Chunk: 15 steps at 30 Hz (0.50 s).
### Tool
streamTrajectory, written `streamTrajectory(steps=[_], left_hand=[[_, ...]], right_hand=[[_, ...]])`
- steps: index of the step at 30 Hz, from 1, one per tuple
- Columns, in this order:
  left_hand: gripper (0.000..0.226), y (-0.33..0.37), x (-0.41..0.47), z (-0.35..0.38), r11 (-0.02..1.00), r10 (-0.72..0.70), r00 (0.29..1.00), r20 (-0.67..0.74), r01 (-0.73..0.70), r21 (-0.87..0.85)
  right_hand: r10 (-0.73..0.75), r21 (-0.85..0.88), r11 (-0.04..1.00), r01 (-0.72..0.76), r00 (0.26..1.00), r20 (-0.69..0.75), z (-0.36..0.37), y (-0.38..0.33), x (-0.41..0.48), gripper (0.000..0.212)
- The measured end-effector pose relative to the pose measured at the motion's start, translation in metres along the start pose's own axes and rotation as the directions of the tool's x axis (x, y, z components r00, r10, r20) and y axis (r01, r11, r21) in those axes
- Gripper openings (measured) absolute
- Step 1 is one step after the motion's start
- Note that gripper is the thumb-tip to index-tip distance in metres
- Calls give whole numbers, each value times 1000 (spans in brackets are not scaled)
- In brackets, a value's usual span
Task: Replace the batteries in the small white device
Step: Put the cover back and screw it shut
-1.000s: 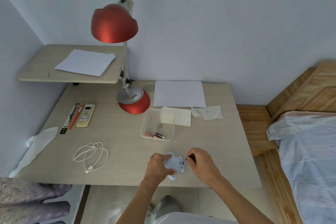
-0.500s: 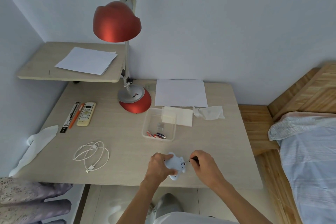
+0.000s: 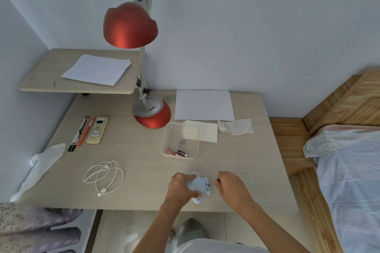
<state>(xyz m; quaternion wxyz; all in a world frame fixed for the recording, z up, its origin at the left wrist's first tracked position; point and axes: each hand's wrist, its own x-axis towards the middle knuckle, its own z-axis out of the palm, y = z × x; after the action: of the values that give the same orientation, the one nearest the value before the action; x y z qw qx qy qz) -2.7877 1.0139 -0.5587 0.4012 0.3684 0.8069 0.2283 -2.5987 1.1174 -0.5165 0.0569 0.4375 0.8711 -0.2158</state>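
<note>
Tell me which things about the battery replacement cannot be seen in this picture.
Head view only:
- Battery compartment of the white device: hidden by its body and the left hand.
- Dark item in the right hand: mostly covered by fingers.
- Batteries in the clear box: too small to tell whether new.

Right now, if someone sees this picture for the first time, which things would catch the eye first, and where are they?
The red dome-shaped desk lamp stands out first, rising from the back of the pale wooden desk. Next come the two hands at the desk's near edge: the left hand grips a small white bear-shaped device, the right hand beside it pinches something small and dark. Beyond them lies a clear plastic tray with small batteries.
</note>
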Motion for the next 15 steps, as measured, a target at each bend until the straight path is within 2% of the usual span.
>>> streamTrajectory(steps=[3, 7, 10, 15], left_hand=[[90, 0, 0, 2, 1000, 1, 1000, -5, -1, 2], [91, -2, 2, 3, 1000, -2, 1000, -6, 2, -6], [90, -2, 0, 3, 1000, 10, 1000, -17, -10, -4], [89, 0, -2, 2, 1000, 16, 1000, -24, -16, 6]], right_hand=[[-34, 68, 997, 34, 999, -1, 0, 0, 1, 13], [-44, 131, 990, 44, 999, -2, -3, -2, 3, 16], [-39, 90, 995, 37, 999, 21, -4, -1, 3, 8], [10, -58, 998, -7, 999, 50, -5, 0, 6, 32]])
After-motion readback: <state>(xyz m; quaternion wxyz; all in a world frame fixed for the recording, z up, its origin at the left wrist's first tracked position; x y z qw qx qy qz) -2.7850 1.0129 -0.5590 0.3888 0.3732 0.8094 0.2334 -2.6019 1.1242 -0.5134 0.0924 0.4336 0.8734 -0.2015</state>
